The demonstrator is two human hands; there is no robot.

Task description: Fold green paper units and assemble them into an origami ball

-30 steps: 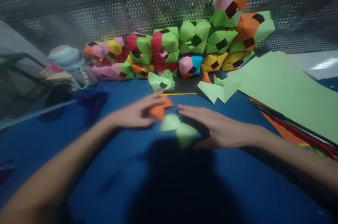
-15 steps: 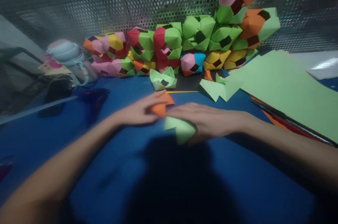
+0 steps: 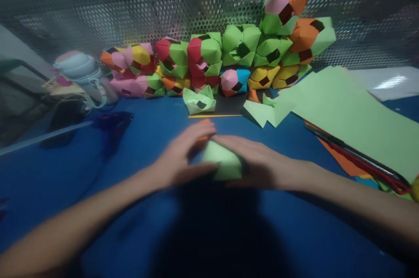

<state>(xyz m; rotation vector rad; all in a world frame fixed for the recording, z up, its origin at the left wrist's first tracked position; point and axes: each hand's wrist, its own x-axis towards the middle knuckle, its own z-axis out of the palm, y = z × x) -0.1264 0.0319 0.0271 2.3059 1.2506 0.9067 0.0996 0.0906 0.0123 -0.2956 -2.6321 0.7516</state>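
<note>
One blue desk [image 3: 150, 116] lies beneath the right hand [image 3: 262, 156], cupped round a pale green folded paper [image 3: 224, 162] at centre, and the left hand [image 3: 178, 156], thumb against that paper, fingers curled over an orange piece [image 3: 200, 140]; squeezing too hard could crumple the folds

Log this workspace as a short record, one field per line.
Left hand: fingers curled over orange folded paper, thumb by the pale green folded paper
Right hand: cupped around the pale green folded paper
Surface: blue tabletop
Back: stacked multicoloured paper shapes before a perforated panel
Right side: pale green sheets
Left side: lidded container
Clarity: hands blurred
</note>
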